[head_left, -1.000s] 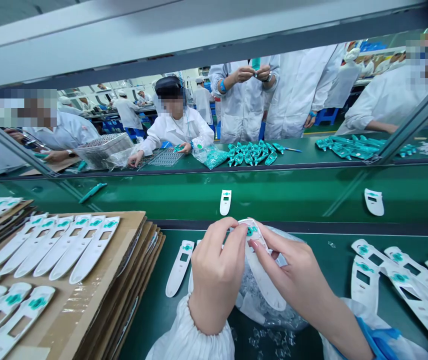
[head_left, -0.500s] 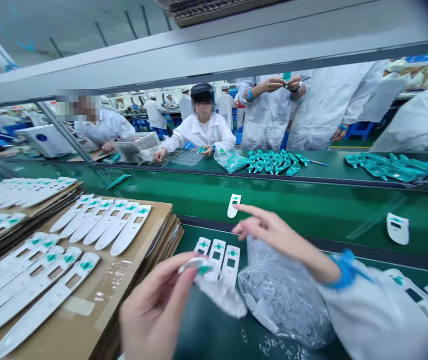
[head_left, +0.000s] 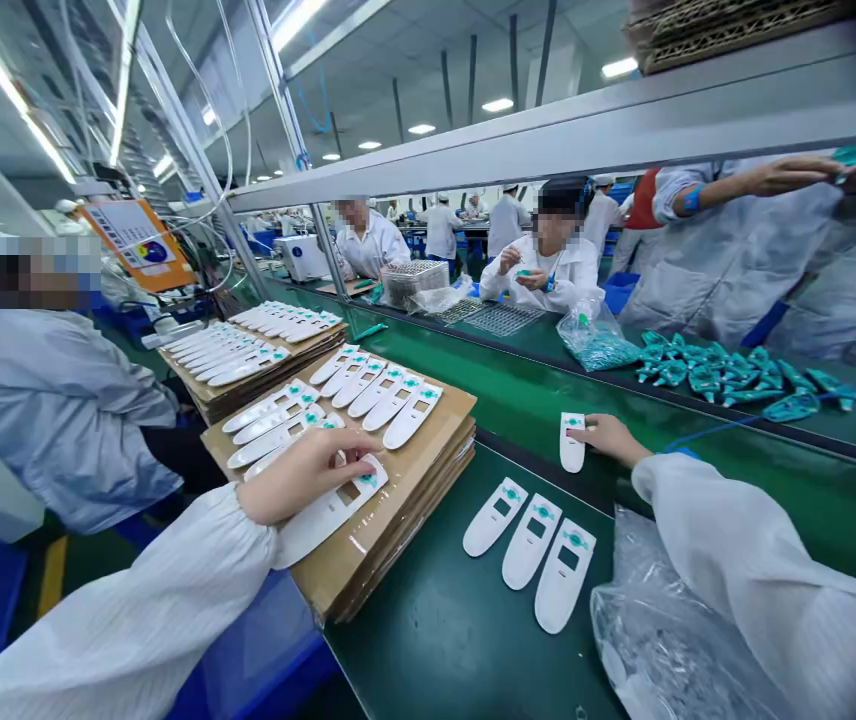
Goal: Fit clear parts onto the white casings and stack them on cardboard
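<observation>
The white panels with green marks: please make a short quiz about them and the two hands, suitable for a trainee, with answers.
1. How many white panels lie on the dark green table between the cardboard stack and the clear bag?
2. True or false: the left hand is at the clear bag.
3. What does the right hand touch?

Key:
1. Three.
2. False; it is at a panel on the cardboard stack.
3. Another white panel, apart from those three.

Gap runs btwn cardboard stack (head_left: 398, 493) & 3 white pcs (head_left: 529, 550); bag (head_left: 660, 640) blocks R.
</observation>
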### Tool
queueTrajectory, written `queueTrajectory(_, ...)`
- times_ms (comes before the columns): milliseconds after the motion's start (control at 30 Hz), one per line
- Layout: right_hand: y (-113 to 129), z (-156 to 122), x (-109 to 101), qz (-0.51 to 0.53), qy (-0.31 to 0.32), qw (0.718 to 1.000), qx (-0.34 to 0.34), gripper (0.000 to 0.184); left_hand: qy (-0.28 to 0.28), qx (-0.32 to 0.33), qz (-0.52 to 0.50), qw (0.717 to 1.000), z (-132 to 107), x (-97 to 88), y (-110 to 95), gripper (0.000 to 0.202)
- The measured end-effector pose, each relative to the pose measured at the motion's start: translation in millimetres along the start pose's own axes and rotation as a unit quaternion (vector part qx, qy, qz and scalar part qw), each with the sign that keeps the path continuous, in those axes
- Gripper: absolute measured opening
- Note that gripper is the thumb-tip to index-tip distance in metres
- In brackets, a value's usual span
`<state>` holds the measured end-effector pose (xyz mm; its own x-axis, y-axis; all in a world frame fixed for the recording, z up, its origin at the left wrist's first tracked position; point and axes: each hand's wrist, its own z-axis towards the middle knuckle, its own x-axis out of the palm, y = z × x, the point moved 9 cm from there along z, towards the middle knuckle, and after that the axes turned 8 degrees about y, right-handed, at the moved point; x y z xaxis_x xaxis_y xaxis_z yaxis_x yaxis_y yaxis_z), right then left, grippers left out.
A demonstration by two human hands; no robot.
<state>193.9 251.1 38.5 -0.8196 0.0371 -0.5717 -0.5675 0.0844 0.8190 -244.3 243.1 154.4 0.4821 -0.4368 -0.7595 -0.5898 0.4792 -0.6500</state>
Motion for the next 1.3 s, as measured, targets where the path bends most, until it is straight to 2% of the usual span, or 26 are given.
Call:
queueTrajectory(67,-10,-3,-6,0.017,0.016,0.998,0.052,0.032,0.011,-0.004,0.011,1.000,3,2.5,6,0.033)
queueTrajectory(167,-19,-5,-31,0.055,0.016,0.991,0.123,0.031,-0.018,0.029,0.074,0.997,-3,-12.4,0,0.038)
queueTrajectory(233,-20,-11,-52,0.085,-0.002,0.984,0.157,0.023,-0.085,0.075,0.151,0.982,-16,-21.8,-25,0.039)
queueTrajectory(300,-18,-23,-71,0.119,-0.021,0.976,0.181,0.016,-0.150,0.128,0.196,0.961,-30,-10.4,-66,0.030)
queueTrajectory(367,-12,-39,-83,0.152,-0.035,0.968,0.194,0.014,-0.141,0.188,0.152,0.960,-33,35.8,-115,0.014)
queueTrajectory(400,-8,-48,-87,0.168,-0.040,0.965,0.199,0.014,-0.090,0.217,0.108,0.966,-27,73.3,-140,0.011)
queueTrajectory(433,-3,-58,-90,0.181,-0.045,0.961,0.202,0.014,-0.013,0.234,0.084,0.969,-18,119.9,-164,0.012)
queueTrajectory(500,8,-82,-96,0.202,-0.050,0.956,0.204,0.012,0.120,0.272,0.126,0.947,-2,215.3,-206,0.011)
queueTrajectory(533,15,-95,-99,0.211,-0.051,0.955,0.202,0.012,0.143,0.285,0.137,0.938,8,251.0,-221,0.011)
queueTrajectory(600,27,-128,-108,0.221,-0.054,0.955,0.191,0.015,0.156,0.299,0.151,0.929,30,299.9,-241,0.008)
queueTrajectory(667,38,-168,-117,0.223,-0.065,0.956,0.179,0.027,0.155,0.310,0.145,0.927,48,321.3,-248,0.013)
queueTrajectory(767,42,-235,-124,0.218,-0.095,0.956,0.173,0.052,0.162,0.326,0.115,0.924,60,321.3,-242,0.019)
queueTrajectory(867,33,-287,-119,0.227,-0.126,0.947,0.187,0.067,0.166,0.324,0.070,0.929,58,303.3,-233,0.019)
queueTrajectory(933,26,-306,-113,0.238,-0.149,0.939,0.200,0.072,0.169,0.310,-0.028,0.935,57,283.4,-234,0.019)
queueTrajectory(1000,26,-309,-107,0.246,-0.168,0.933,0.201,0.073,0.169,0.272,-0.204,0.925,62,258.0,-238,0.014)
queueTrajectory(1100,43,-293,-99,0.237,-0.176,0.940,0.169,0.071,0.159,0.191,-0.451,0.857,75,223.4,-246,0.008)
queueTrajectory(1167,62,-277,-95,0.228,-0.181,0.947,0.136,0.067,0.142,0.167,-0.544,0.810,82,203.4,-254,0.014)
queueTrajectory(1300,94,-252,-85,0.226,-0.201,0.950,0.078,0.053,0.112,0.199,-0.630,0.742,84,173.6,-265,0.008)
